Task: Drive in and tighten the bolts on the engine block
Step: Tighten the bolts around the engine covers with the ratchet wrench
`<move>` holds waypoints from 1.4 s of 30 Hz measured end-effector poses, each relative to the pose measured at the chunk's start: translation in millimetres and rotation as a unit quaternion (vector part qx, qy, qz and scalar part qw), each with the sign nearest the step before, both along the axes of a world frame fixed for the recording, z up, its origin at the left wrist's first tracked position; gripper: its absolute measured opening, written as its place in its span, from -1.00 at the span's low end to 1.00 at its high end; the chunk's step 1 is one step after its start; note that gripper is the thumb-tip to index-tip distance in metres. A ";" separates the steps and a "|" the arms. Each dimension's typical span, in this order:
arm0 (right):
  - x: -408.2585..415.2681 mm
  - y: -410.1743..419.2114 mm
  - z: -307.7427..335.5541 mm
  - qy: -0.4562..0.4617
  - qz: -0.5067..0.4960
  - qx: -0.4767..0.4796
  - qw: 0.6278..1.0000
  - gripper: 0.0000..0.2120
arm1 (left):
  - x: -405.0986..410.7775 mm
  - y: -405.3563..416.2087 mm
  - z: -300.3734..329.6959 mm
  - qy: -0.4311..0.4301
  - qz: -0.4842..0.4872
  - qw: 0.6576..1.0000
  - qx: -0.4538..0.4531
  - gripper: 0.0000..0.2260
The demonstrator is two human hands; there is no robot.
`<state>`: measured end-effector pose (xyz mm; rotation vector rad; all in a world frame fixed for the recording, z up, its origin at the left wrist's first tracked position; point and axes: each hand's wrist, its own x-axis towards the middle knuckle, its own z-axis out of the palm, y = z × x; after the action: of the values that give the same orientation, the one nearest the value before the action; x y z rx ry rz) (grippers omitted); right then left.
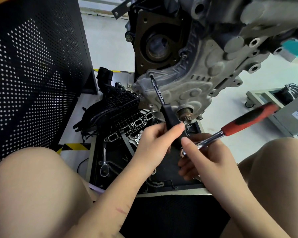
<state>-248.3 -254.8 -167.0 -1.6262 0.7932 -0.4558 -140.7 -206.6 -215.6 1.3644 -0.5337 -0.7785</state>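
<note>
The engine block [205,69] is seen hanging above a black tray [162,189], its grey cast cover turned toward the camera. Left of the engine block a black perforated panel [33,74] is seen. Below and to the left of the block, a black ribbed intake manifold [117,110] is lying partly on the tray. A ratchet wrench with a red and black handle [248,119] is held below the block by the right hand [206,157], whose fingers are curled round its chrome shank near the head. A screwdriver-type driver with a black handle [170,117] is gripped by the left hand [155,143], thumb and fingers closed round the handle; its thin shaft is angled up to a bolt [151,76] at the lower left corner of the block's cover, and the tip is seated on it. A second, all-metal ratchet [104,166] is lying in the tray, well below the block.
</note>
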 end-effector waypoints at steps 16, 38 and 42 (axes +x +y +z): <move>0.5 -4.7 10.0 -0.046 -0.007 0.304 0.952 -0.66 | 2.0 0.5 7.2 0.155 -0.080 0.982 -0.069 -0.67; -2.9 -3.5 -2.4 0.063 0.025 -0.229 0.971 -0.93 | -2.2 0.1 -3.2 -0.018 0.039 0.999 -0.015 -0.64; -0.4 -5.2 1.4 0.002 -0.007 0.069 0.998 -0.87 | -1.3 0.9 -1.7 0.036 -0.011 0.999 -0.010 -0.53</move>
<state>-248.7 -260.0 -165.7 -1.4942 0.8227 -0.3985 -142.0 -205.7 -217.3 1.3098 -0.4994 -0.8345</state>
